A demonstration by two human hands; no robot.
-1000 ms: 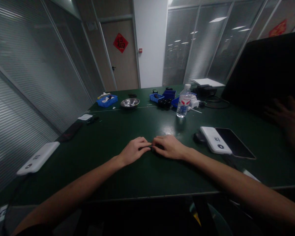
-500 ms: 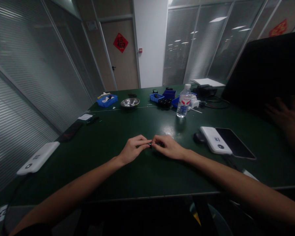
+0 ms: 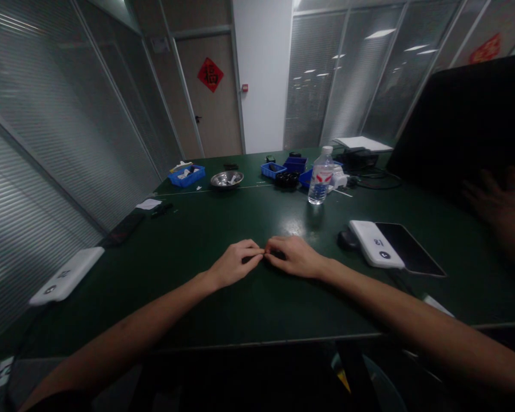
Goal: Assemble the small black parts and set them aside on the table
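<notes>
My left hand [image 3: 237, 262] and my right hand [image 3: 292, 256] meet fingertip to fingertip low over the dark green table [image 3: 223, 315]. Thumb and fingers of the left hand are pinched together at the meeting point. The right hand curls in a pinch against them, its wrist close to the tabletop. Whatever lies between the fingertips is hidden and too small to name. Right of the right hand lies a black rounded object [image 3: 347, 240], beside a white power bank [image 3: 375, 245].
A water bottle [image 3: 321, 176] stands beyond my hands. Further back are a metal bowl [image 3: 227, 179], a blue basket [image 3: 187, 176] and blue bins [image 3: 295, 165]. A dark phone [image 3: 412, 250] lies right, another white power bank [image 3: 67, 276] left. Another person's hand [image 3: 502, 197] shows at the right.
The left hand's fingers have shifted slightly, drawing into a tighter pinch. A small dark piece glimpsed between the fingertips earlier is now covered. The right hand has hardly moved.
</notes>
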